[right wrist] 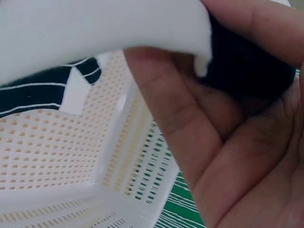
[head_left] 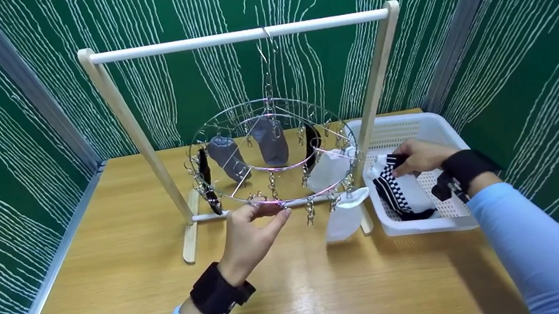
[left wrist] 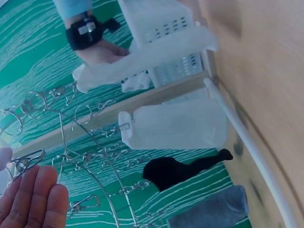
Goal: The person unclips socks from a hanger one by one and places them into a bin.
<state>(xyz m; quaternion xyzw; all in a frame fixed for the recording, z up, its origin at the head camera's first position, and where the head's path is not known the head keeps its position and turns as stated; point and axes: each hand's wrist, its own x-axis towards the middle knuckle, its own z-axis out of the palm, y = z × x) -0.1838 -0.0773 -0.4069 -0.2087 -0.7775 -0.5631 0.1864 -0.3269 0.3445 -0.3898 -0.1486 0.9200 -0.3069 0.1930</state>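
Note:
A round metal clip hanger [head_left: 280, 167] hangs from the white bar, with grey, black and white socks clipped around it. My left hand [head_left: 250, 233] is at the hanger's near rim. In the left wrist view its thumb and fingers pinch a wire clip [left wrist: 27, 161]. My right hand [head_left: 418, 157] reaches into the white basket [head_left: 417, 227] and grips a sock by its dark end; a white part [right wrist: 104, 33] of that sock spreads from the fingers in the right wrist view. Beside it in the basket lie black-and-white checkered and striped socks [head_left: 395, 192].
A wooden stand [head_left: 121, 110] with a white top bar [head_left: 188, 44] carries the hanger. One white sock [head_left: 348, 217] hangs at the hanger's near right, close to the basket. Green walls with white lines [head_left: 541, 78] enclose the wooden table [head_left: 119, 292] on three sides.

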